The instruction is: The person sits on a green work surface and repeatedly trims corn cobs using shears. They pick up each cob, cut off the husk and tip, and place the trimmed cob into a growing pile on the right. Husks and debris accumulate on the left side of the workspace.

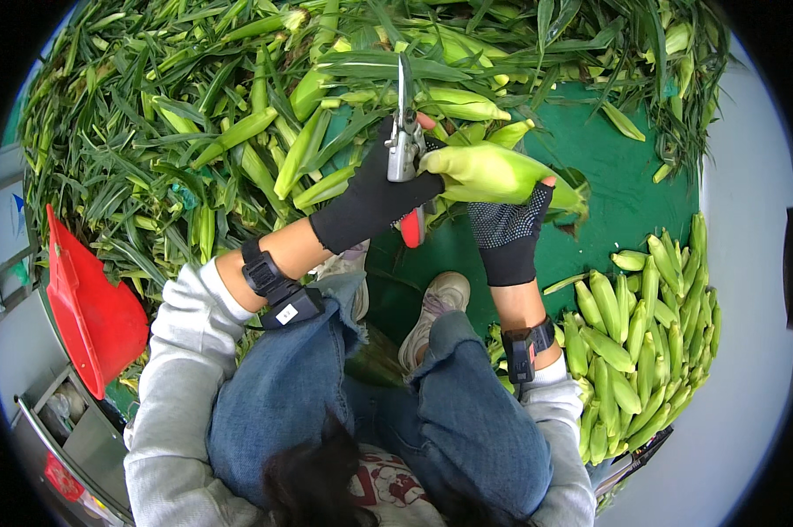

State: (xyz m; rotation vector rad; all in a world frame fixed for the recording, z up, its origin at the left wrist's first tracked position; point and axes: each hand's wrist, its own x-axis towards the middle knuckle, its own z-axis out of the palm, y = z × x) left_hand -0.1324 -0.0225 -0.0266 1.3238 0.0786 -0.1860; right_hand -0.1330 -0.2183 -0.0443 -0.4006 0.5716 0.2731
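Both my hands wear black fingerless gloves. My left hand (376, 191) is closed around a pair of pruning shears (405, 151) with metal blades pointing away from me and a red-covered handle below. My left thumb lies against the stem end of a large ear of corn (502, 172) in pale green husk. From beneath, my right hand (511, 230) grips this ear towards its silk end, thumb on the husk. The ear lies nearly level in front of my knees. The fingers under it are mostly hidden.
A deep heap of husk leaves and stalks (192, 125) spreads ahead and left over the green floor (633, 178). Trimmed ears (633, 349) are piled at right beside a pale wall (745, 263). A red plastic dustpan-like piece (93, 309) stands left, near a metal rack (73, 454).
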